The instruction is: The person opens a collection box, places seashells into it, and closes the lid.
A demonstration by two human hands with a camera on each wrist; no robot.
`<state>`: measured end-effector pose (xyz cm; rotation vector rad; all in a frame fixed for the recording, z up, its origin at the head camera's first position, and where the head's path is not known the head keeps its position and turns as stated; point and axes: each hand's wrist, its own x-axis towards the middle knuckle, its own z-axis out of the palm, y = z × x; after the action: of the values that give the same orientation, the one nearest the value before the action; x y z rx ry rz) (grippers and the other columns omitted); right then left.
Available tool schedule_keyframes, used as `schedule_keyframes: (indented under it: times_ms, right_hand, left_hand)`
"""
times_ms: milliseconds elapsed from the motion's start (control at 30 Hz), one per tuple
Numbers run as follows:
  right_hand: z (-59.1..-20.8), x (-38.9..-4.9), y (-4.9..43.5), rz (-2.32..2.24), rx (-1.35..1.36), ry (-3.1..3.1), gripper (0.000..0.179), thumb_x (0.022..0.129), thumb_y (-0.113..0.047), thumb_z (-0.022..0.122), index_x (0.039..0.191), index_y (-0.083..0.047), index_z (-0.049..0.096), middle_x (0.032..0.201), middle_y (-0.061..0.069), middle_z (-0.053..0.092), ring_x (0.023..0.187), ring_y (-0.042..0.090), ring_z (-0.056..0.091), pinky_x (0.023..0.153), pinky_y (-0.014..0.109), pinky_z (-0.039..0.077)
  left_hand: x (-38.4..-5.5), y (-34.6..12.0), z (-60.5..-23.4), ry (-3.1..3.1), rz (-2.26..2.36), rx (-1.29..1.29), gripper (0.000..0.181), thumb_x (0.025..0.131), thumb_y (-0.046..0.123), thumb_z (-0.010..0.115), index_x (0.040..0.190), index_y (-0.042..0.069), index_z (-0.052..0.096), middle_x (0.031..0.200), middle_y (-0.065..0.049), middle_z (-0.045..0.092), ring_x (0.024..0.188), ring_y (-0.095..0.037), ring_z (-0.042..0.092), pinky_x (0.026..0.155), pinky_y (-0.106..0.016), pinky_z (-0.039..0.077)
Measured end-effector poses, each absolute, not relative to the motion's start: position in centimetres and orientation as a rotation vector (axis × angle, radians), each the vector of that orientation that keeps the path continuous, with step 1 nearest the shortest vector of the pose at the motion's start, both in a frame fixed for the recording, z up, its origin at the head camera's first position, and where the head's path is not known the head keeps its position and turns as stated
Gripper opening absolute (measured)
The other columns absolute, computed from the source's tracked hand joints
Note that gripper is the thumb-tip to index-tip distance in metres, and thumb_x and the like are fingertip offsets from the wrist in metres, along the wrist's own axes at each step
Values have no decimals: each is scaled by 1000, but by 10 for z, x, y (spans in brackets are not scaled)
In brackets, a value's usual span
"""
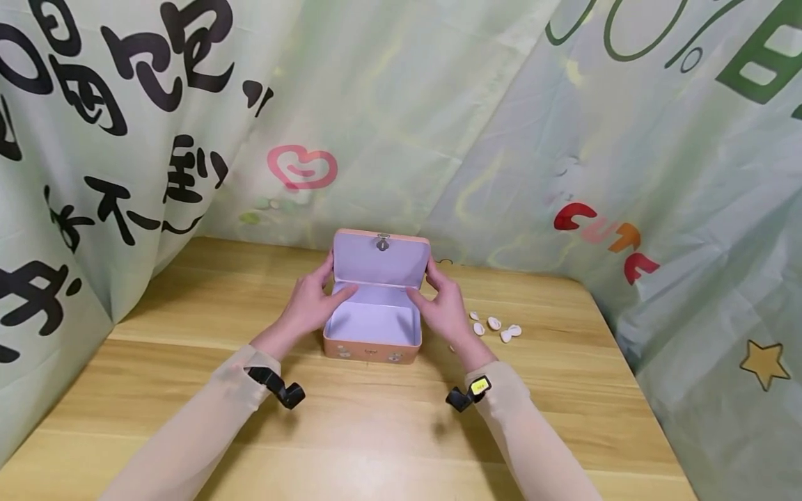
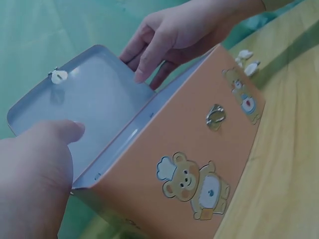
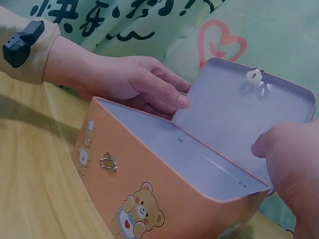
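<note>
An orange tin box (image 1: 371,353) with a lilac inside stands on the table, its hinged lid (image 1: 382,264) raised and leaning back. No contents show inside. Bear pictures and a metal clasp (image 2: 216,117) mark its front, and a latch plate (image 3: 253,75) hangs at the lid's edge. My left hand (image 1: 310,303) holds the left side of the lid, thumb on the inner face and fingers behind. On the opposite side, my right hand (image 1: 445,306) holds the lid the same way. Its fingertips are partly hidden behind the lid.
Several small white shell-like pieces (image 1: 493,323) lie to the right of the box, near my right wrist. Behind the wooden table (image 1: 376,431) hangs a printed pale curtain (image 1: 388,125). Each wrist wears a black camera strap.
</note>
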<state>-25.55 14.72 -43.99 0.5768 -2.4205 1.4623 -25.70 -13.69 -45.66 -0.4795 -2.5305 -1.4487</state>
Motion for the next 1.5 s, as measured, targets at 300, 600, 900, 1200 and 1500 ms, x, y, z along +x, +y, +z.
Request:
schedule_keyframes:
  times_ms: [300, 600, 900, 1200, 1500]
  right_hand:
    - [-449, -278, 141, 1495, 560, -2442, 91, 94, -8, 83, 164, 1, 27, 166, 15, 35, 144, 33, 47, 115, 43, 41]
    - [-456, -290, 147, 1479, 499, -2534, 100, 90, -16, 88, 166, -1, 23, 170, 14, 28, 150, 30, 38, 118, 47, 36]
    - [-460, -295, 150, 1469, 570, -2524, 106, 87, -20, 91, 167, -5, 23, 169, 8, 32, 153, 20, 33, 121, 46, 31]
    - [-468, -298, 147, 1497, 512, -2546, 106, 87, -26, 91, 168, -8, 24, 170, 8, 32, 155, 24, 29, 123, 47, 27]
    - [-475, -299, 147, 1557, 419, -2609, 109, 88, -39, 88, 169, -9, 21, 172, 7, 25, 157, 25, 21, 125, 48, 20]
  left_hand:
    - [-274, -141, -461, -2551, -1420, -471, 95, 97, 34, 81, 166, 2, 25, 161, -19, 35, 142, -31, 48, 98, -43, 55]
    - [-290, -139, -463, -2566, -1516, -448, 91, 94, 32, 84, 163, 1, 32, 161, -18, 39, 141, -29, 50, 109, -41, 46]
    - [-294, -140, -467, -2505, -1582, -498, 96, 91, 21, 88, 165, 4, 29, 164, -16, 37, 143, -28, 48, 110, -40, 45]
    - [-297, -142, -476, -2485, -1638, -468, 96, 91, 23, 88, 166, 7, 31, 164, -17, 39, 144, -30, 48, 111, -41, 44]
    - [-299, -140, -479, -2507, -1701, -378, 94, 90, 27, 89, 165, 11, 36, 162, -16, 43, 145, -28, 47, 113, -40, 42]
